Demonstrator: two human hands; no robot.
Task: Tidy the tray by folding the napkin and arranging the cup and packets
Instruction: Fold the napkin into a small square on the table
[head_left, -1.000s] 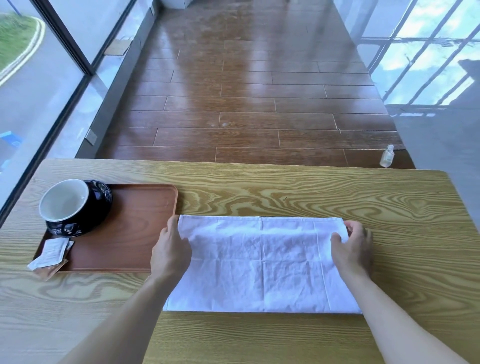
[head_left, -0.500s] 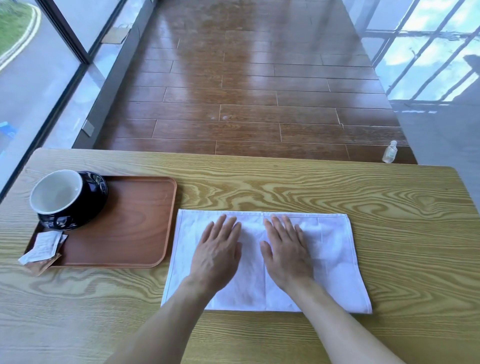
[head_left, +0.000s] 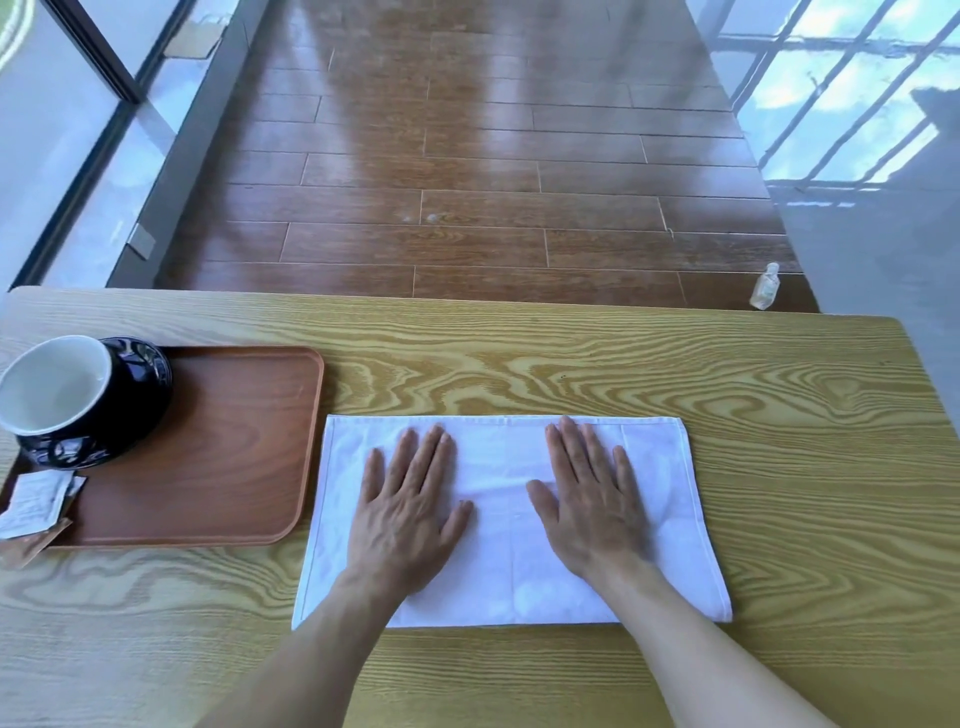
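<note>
A white napkin (head_left: 498, 457), folded into a wide rectangle, lies flat on the table to the right of the brown tray (head_left: 234, 457). My left hand (head_left: 410, 499) presses flat on its left half, fingers spread. My right hand (head_left: 587, 493) lies flat on its right half, palm down. A dark cup (head_left: 78, 400) with a white inside lies tipped on the tray's far left corner. White and brown packets (head_left: 34, 506) sit at the tray's near left corner, partly over its edge.
The wooden table (head_left: 623, 374) stretches right of the napkin. Beyond its far edge is a brown plank floor with a small clear bottle (head_left: 764, 287) on it. Glass walls stand at left and right.
My hands left the napkin's side edges, met at its middle, and have now slid apart toward its two halves. The napkin stays flat in place.
</note>
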